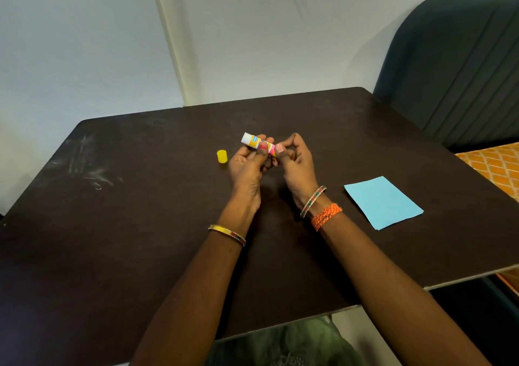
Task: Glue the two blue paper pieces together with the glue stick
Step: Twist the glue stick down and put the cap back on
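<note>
From the head camera we see our left hand (247, 163) and right hand (295, 160) both gripping the uncapped glue stick (257, 144) above the table (140, 225). Its yellow cap (222, 156) lies just left; the blue paper (383, 201) lies apart, right.

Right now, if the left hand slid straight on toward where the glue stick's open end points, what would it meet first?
Probably nothing: the left hand aims the glue stick up-left across bare table. The yellow cap lies left of that line, though depth is uncertain.
</note>
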